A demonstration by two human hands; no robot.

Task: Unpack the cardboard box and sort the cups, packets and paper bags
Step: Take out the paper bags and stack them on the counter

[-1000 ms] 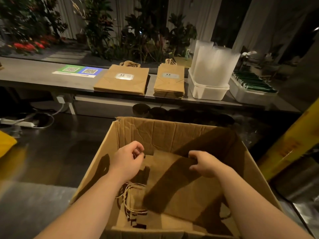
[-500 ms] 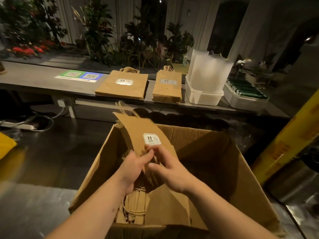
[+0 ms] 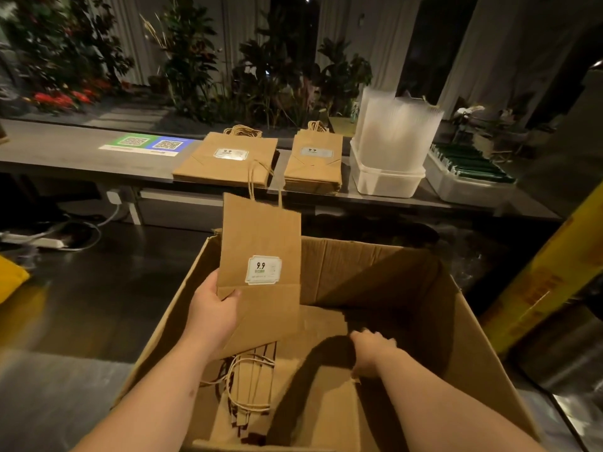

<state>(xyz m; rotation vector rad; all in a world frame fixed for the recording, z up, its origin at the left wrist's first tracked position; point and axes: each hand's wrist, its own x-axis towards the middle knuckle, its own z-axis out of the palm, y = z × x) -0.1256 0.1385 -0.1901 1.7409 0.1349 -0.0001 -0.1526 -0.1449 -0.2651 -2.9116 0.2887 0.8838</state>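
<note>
head view: half a second back both hands were bunched on one bag, tilted over the box rim. now the left hand (image 3: 213, 313) alone has the paper bag (image 3: 261, 236), raised higher and upright above the far-left corner of the cardboard box (image 3: 375, 265). the thumb pinches the bag's folded bottom flap from the front, fingers behind. its white label (image 3: 263, 270) faces us and the twine handles point up. the right hand (image 3: 370, 355) has let go and dropped into the box, right of centre, onto the loose bags (image 3: 293, 402) lying flat on the bottom. it is blurred, and i cannot tell whether its fingers grip one or only rest there.

counting: one box, one bag in the air, and a layer of bags inside too overlapped to number. on the far counter (image 3: 81, 154) are two stacks of bags, the wide stack (image 3: 225, 164) on the left and the narrow stack (image 3: 313, 168) just beside it on the right. right of those sit two white tubs: the cup tub (image 3: 385, 182) with tall frosted columns of cups (image 3: 394, 132), and the packet tub (image 3: 463, 192) with rows of green packets (image 3: 470, 168). one qr sheet (image 3: 150, 145) lies towards the counter's left.
</note>
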